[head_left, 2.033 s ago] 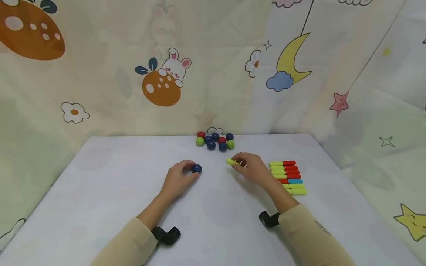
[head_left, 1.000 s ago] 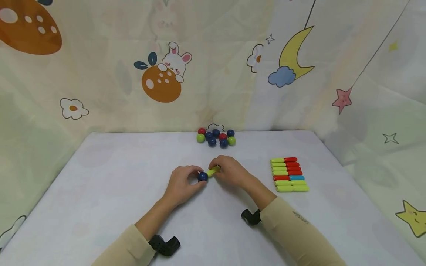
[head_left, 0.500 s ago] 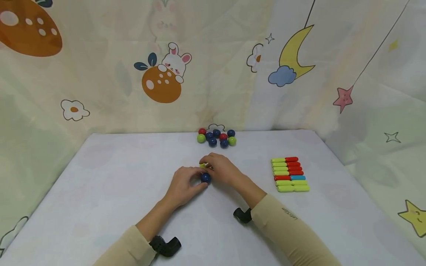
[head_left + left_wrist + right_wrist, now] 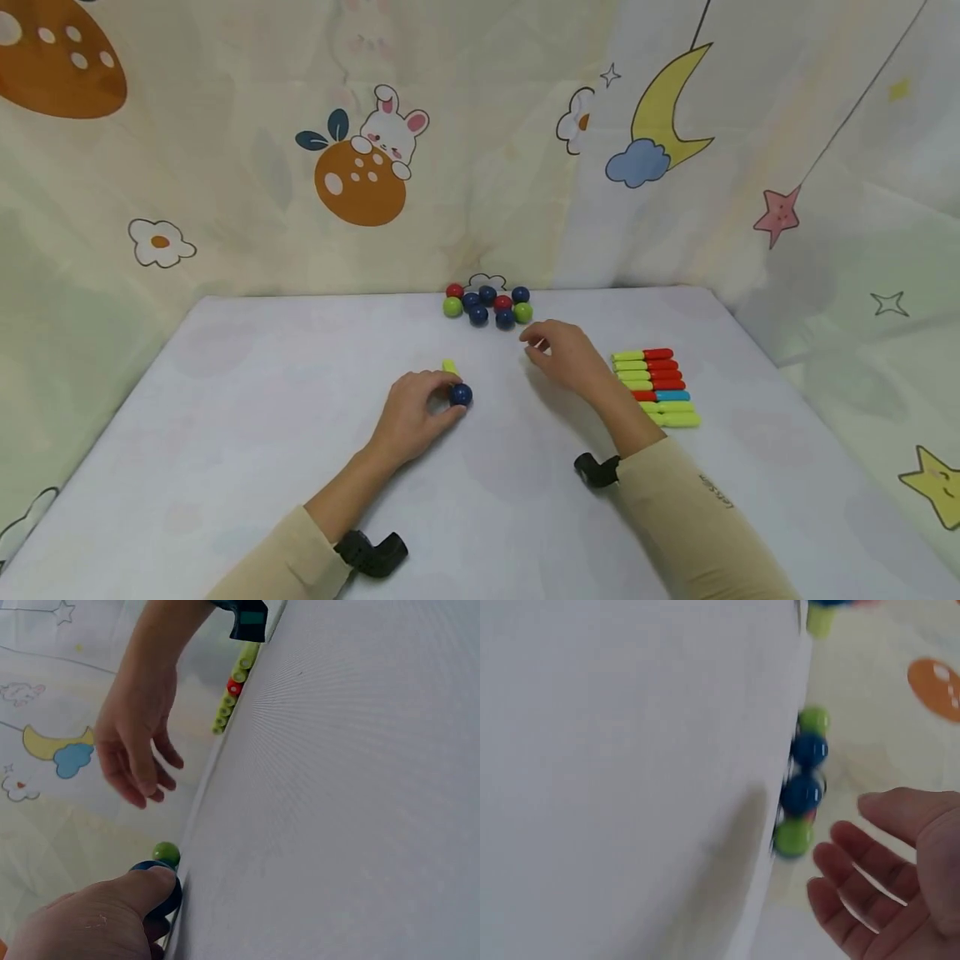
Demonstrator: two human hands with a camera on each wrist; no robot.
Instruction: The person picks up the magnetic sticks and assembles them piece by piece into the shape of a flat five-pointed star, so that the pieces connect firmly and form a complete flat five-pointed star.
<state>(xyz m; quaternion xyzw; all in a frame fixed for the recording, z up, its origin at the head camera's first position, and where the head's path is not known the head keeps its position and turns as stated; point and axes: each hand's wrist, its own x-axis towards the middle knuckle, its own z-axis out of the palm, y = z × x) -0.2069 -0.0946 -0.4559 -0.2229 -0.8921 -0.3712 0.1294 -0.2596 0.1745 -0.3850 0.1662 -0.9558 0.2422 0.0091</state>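
Observation:
My left hand pinches a dark blue ball between thumb and fingers, low over the white table. A short yellow-green stick sticks out just beyond the left fingertips; its near end is hidden behind them. In the left wrist view the thumb presses the blue ball. Off to the right, my right hand hovers with fingers loosely bent and nothing between them. The right wrist view shows these fingers spread near green and blue balls.
At the table's back edge lies a cluster of red, green and dark blue balls. Several coloured sticks, yellow-green, red and blue, lie in a stacked row at right, partly behind the right wrist. A printed cloth hangs behind the table.
My right hand brought the yellow-green stick over to the blue ball, let go of it beside the left fingers, then moved away to the right. The left hand shifted slightly right, keeping the ball.

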